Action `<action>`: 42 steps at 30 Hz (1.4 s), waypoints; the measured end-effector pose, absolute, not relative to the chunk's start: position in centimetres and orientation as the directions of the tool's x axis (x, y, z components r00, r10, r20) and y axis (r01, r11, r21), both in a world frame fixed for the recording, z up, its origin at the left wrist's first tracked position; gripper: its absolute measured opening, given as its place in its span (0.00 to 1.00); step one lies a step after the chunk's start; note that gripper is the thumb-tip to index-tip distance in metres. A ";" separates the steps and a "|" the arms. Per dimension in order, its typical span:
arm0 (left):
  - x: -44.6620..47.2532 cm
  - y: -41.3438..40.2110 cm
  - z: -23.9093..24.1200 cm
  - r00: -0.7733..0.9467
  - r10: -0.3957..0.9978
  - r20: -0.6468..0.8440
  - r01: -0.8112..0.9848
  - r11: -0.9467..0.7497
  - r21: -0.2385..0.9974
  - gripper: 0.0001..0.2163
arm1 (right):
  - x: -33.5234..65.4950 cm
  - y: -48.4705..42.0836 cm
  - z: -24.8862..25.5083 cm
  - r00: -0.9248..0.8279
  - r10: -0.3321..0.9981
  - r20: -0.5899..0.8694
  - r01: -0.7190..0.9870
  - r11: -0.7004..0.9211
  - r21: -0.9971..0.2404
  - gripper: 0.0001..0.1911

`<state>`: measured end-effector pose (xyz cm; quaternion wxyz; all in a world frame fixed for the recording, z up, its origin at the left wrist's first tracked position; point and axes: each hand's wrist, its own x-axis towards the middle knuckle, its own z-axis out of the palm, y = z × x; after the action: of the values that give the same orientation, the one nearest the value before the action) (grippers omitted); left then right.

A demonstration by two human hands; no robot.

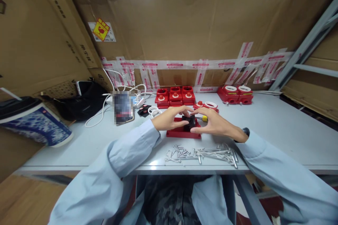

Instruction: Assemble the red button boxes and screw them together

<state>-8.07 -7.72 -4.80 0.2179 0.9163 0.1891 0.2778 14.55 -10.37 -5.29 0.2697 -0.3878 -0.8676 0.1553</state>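
A black part (189,123) sits in a red rectangular housing (182,133) on the table before me. My left hand (173,117) curves around the black part from the left, thumb and fingers closed on it. From the right, my right hand (211,123) reaches over the same part, its fingertips on the top and its thumb low by the housing's edge. A screwdriver with a yellow handle (204,118) lies just behind, partly covered by my right hand. Nearer to me are loose silver screws (182,152) and long pins with white strings (218,153).
Several red housings (175,95) stand at the back, and a red pair with white rings (235,95) sits further right. White rings (154,111), a phone (123,107), cables and a large cup (37,123) are on the left. Cardboard walls (171,24) enclose the table.
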 end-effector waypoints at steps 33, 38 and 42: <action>-24.0 -7.9 -4.9 0.388 0.920 0.047 0.896 -0.389 0.216 0.22 | 14.8 -10.0 -4.9 -0.366 0.798 0.479 0.565 0.599 -0.567 0.17; -23.6 -8.7 -5.6 0.419 0.908 0.012 0.893 -0.415 0.176 0.25 | 14.9 -9.9 -5.0 -0.376 0.790 0.484 0.576 0.608 -0.546 0.17; -23.9 -8.8 -6.2 0.404 0.915 0.008 0.905 -0.400 0.146 0.21 | 15.0 -9.9 -5.0 -0.379 0.781 0.496 0.576 0.619 -0.534 0.17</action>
<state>-23.86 -8.76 -6.23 0.0594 0.8356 0.5444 0.0433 15.00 -9.86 -4.96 0.3726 -0.4143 -0.8190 0.1373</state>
